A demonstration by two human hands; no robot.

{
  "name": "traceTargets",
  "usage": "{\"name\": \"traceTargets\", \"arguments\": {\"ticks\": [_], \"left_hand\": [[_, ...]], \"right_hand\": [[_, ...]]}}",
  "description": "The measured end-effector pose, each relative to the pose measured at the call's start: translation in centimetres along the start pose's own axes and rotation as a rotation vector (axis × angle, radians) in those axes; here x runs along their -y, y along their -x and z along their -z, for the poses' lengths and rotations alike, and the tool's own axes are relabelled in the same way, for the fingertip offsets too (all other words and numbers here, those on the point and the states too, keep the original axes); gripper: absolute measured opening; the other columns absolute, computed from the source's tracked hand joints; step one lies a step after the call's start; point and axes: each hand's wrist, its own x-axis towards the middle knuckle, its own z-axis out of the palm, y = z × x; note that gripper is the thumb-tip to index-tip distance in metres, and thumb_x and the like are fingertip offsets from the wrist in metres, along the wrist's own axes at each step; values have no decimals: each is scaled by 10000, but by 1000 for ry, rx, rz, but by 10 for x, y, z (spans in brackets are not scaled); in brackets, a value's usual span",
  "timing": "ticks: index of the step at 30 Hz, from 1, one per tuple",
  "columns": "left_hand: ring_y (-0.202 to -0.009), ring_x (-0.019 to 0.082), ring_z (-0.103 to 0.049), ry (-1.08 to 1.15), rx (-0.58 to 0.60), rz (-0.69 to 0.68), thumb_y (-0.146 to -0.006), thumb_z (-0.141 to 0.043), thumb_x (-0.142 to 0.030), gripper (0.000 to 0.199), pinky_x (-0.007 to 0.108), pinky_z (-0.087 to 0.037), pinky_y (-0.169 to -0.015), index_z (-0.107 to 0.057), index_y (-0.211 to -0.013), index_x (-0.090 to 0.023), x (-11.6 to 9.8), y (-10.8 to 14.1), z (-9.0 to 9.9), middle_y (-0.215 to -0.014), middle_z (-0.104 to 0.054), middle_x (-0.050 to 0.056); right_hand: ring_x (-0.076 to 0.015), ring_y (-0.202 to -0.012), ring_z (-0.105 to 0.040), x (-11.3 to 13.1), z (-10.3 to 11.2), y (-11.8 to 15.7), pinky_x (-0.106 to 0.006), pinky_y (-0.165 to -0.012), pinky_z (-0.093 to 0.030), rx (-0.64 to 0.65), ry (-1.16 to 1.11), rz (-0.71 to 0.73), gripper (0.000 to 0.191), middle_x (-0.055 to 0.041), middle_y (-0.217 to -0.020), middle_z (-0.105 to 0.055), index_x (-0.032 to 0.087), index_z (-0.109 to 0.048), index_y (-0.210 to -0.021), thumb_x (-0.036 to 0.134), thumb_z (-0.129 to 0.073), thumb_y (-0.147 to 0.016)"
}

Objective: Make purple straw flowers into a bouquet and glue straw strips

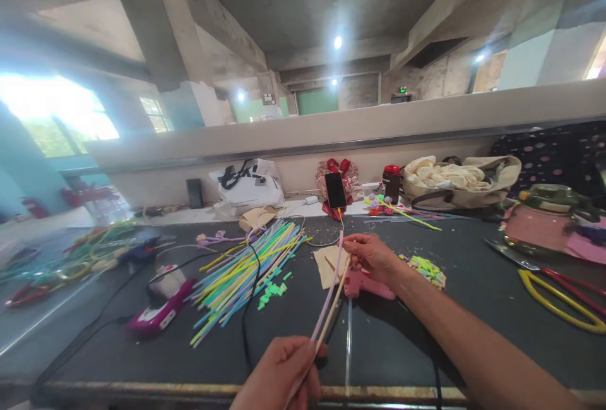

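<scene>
My left hand [288, 369], low in the middle, is closed around the lower parts of a thin lilac straw-like stick [331, 299] and a thin beige stick [335, 306]. Both slant up and away, side by side. At their upper ends my right hand [374, 258] is closed in a pinch on the beige stick, its fingertips close to the lilac one. Below that hand a pink glue gun [369, 285] lies on the dark table, partly hidden. A beige paper piece [326, 268] lies behind the sticks.
Left lies a heap of coloured straw-like sticks [250, 271] beside green cut bits [272, 293] and a magenta power strip [161, 312] with cables. Right are yellow-green cut bits [426, 269] and large scissors [558, 290]. A phone [336, 190] and bags [250, 189] stand behind.
</scene>
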Motion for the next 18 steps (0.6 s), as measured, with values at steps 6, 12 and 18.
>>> {"name": "traceTargets", "arguments": {"ticks": [6,12,18], "left_hand": [[-272,23,-285,-40,32,-69,-702,-474,-536,462,173,-115,-300,-596,-813,-104,4,-5,4,-427,-534,-31],[-272,19,-241,44,-29,-165,-707,-479,-519,433,186,-110,-317,-592,-771,-106,5,-3,1,-386,-470,-63],[-322,31,-346,25,-31,-172,-732,-465,-471,393,170,-195,-332,-583,-854,-117,-2,6,-3,-502,-537,-35]], "right_hand": [[-40,-405,-419,-3,-8,9,-159,-377,-333,37,-4,-2,284,58,-508,-494,133,-624,-828,270,-717,-597],[-68,-420,-458,-15,-14,14,-184,-381,-372,78,47,-44,228,26,-531,-509,127,-631,-825,300,-656,-680],[-86,-414,-474,-10,6,3,-185,-353,-339,-21,84,-3,221,11,-527,-523,133,-637,-784,327,-644,-678]]}}
